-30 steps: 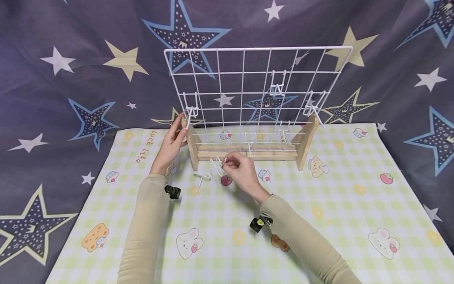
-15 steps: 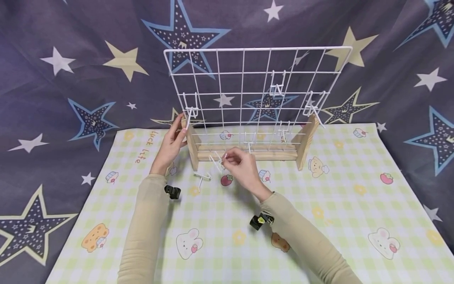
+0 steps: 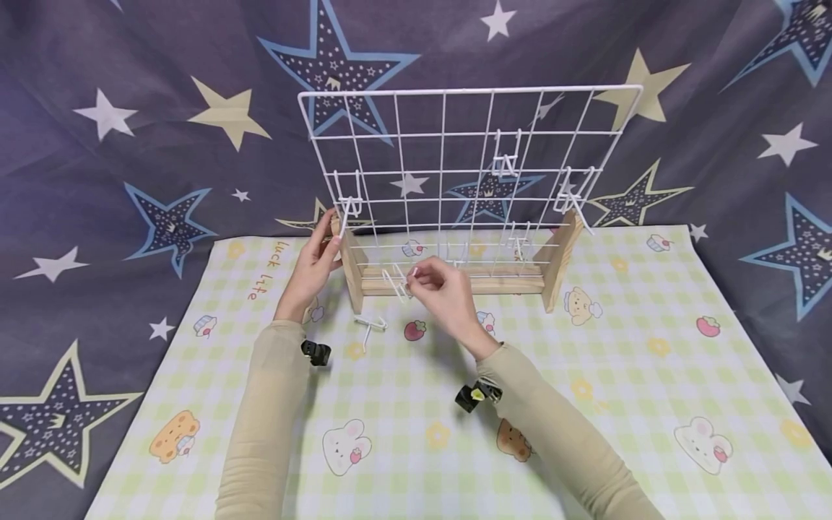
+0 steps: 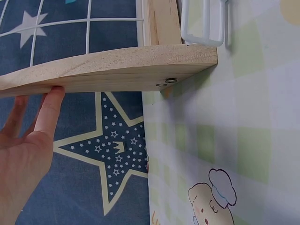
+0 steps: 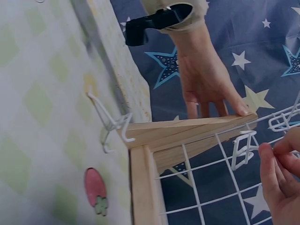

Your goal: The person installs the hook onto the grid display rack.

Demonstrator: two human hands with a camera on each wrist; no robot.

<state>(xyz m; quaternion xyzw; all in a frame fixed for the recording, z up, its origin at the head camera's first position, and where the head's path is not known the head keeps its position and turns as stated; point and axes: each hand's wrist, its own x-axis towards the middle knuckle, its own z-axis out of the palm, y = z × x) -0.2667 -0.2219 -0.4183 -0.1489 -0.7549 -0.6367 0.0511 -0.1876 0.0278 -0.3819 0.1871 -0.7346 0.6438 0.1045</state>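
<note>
My right hand (image 3: 445, 292) pinches a white wire hook (image 3: 394, 282) in front of the lower left part of the white wire grid (image 3: 442, 173). In the right wrist view this hook (image 5: 243, 150) hangs at the thumb and fingertips, near the grid's wires; whether it touches them I cannot tell. My left hand (image 3: 312, 271) rests its fairly straight fingers against the outer face of the left wooden side panel (image 4: 108, 77). A loose white hook (image 3: 370, 323) lies on the tablecloth by that panel's foot.
Several white hooks hang on the grid, including one at the upper left (image 3: 349, 204), one higher up (image 3: 505, 162) and one at the right (image 3: 570, 196). A wooden bar (image 3: 383, 287) and a right side panel (image 3: 562, 263) hold the grid upright. Star-patterned cloth (image 3: 169, 94) stands behind.
My right hand has risen a little toward the grid, carrying the hook up from just above the tablecloth to in front of the wooden bar. The left hand stays at the panel.
</note>
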